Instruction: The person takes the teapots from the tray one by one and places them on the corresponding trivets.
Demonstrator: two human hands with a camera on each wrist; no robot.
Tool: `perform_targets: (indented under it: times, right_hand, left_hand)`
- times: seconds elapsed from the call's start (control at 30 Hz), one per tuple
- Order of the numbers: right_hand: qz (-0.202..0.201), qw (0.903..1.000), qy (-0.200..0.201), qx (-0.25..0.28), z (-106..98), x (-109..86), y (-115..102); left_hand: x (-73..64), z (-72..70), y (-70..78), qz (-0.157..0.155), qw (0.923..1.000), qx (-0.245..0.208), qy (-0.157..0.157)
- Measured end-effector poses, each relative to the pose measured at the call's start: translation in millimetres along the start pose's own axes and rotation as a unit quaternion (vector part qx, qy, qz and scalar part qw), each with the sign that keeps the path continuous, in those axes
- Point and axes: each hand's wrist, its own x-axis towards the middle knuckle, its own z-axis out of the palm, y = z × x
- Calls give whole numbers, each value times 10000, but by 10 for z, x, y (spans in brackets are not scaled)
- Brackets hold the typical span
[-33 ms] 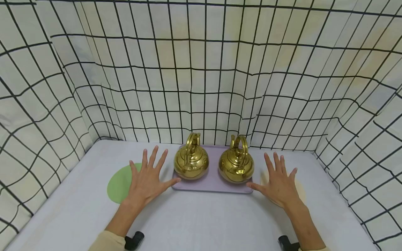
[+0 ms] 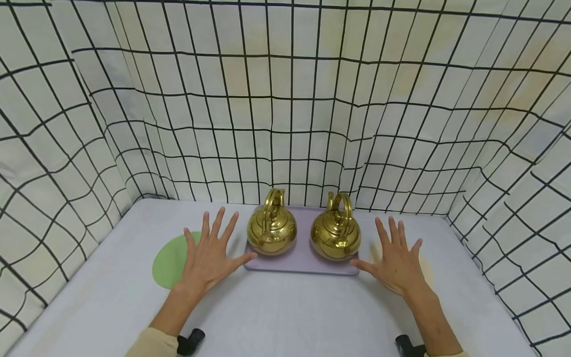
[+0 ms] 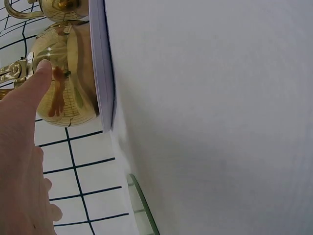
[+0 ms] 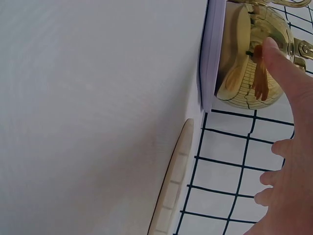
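Two shiny brass teapots stand side by side on a light purple tray (image 2: 303, 267). The left teapot (image 2: 273, 233) and the right teapot (image 2: 335, 238) both have arched handles on top. My left hand (image 2: 207, 263) is spread with straight fingers to the left of the tray, its thumb pointing at the left teapot. On the other side my right hand (image 2: 399, 265) is spread likewise, its thumb overlapping the tray's right front corner in the head view. Both hands hold nothing. In the wrist views each thumb overlaps the nearer teapot, whose polished side mirrors the hand.
A green round mat (image 2: 169, 263) lies partly under the left hand's outline. Partly hidden behind the right hand is a cream round mat (image 2: 427, 272). White walls with a black grid (image 2: 290, 114) enclose the white table (image 2: 294, 312) at the back and sides.
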Motion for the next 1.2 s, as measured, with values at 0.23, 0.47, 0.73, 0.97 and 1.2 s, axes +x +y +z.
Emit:
perform_targets:
  times: [0.23,0.47,0.73,0.97,1.2]
  right_hand:
    - [-29,10000,-1,10,12,9,12]
    - [-92,9999,119,13,24,23,19]
    - [-233,9982,497,248,4,45,-10]
    - [-324,9938,864,622,-8,53,-33]
    - [-269,9859,1199,1139,-42,65,-75]
  left_hand:
    - [-5,6,3,-5,10000,-35,-26]
    - [-2,5,23,-47,9999,-91,-88]
    - [5,-26,52,49,9990,-386,226]
    - [-8,-37,89,143,9932,-946,663]
    - [-25,-34,115,-140,9881,-1444,513]
